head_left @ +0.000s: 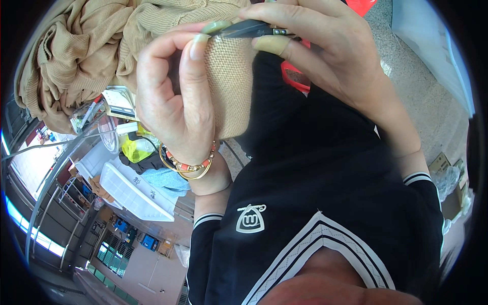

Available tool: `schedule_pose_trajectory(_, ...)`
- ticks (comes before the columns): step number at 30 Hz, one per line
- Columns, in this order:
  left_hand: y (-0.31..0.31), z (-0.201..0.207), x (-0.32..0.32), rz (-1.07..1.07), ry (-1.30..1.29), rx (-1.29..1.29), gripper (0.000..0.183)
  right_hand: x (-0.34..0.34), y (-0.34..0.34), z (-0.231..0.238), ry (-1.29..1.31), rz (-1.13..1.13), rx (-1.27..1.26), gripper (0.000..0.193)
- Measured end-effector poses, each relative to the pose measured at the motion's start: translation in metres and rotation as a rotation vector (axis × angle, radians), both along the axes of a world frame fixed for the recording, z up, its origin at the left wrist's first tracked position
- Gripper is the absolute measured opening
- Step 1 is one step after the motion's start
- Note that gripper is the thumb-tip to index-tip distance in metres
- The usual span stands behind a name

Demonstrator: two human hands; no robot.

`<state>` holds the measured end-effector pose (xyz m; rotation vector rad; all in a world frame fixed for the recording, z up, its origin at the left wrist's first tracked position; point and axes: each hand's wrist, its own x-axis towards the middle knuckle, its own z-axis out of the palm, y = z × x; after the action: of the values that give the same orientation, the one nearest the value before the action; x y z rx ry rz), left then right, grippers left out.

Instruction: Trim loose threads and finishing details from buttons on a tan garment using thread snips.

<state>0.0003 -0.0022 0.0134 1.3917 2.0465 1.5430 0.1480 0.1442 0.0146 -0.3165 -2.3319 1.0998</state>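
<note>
- Your left hand [175, 99] pinches the beige knitted fabric [230, 86] at its upper edge, between thumb and forefinger.
- Your right fingers [269, 44] close around a dark pointed hand tool [246, 29], its tip near your left thumb.
- Beside that thumb, the fabric looks coarse-textured, gently curved.

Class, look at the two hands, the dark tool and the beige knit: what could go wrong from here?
The dark tool in the right hand sits very close to the left hand; if it is sharp, which I cannot tell, a slip might nick a finger. It also lies at the top edge of the beige knit, so it could snag a stitch. The beaded bracelet is near the knit's lower end and might catch a loop.
</note>
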Motion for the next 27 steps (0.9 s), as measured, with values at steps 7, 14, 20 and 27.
schedule_pose_trajectory(7,0.0,0.002,0.001,0.018,0.021,-0.034,0.011,-0.002,-0.002,0.003,0.016,-0.028,0.049,0.03)
schedule_pose_trajectory(14,0.003,0.003,0.002,-0.003,0.015,-0.028,0.012,-0.034,0.011,-0.055,0.703,-0.136,0.479,0.031)
schedule_pose_trajectory(20,0.0,-0.002,-0.001,-0.01,-0.036,0.019,0.012,-0.002,-0.003,0.006,0.006,-0.064,0.033,0.031)
schedule_pose_trajectory(27,0.001,-0.001,-0.001,-0.026,-0.046,0.021,0.011,-0.005,-0.007,0.005,-0.011,-0.099,0.169,0.032)
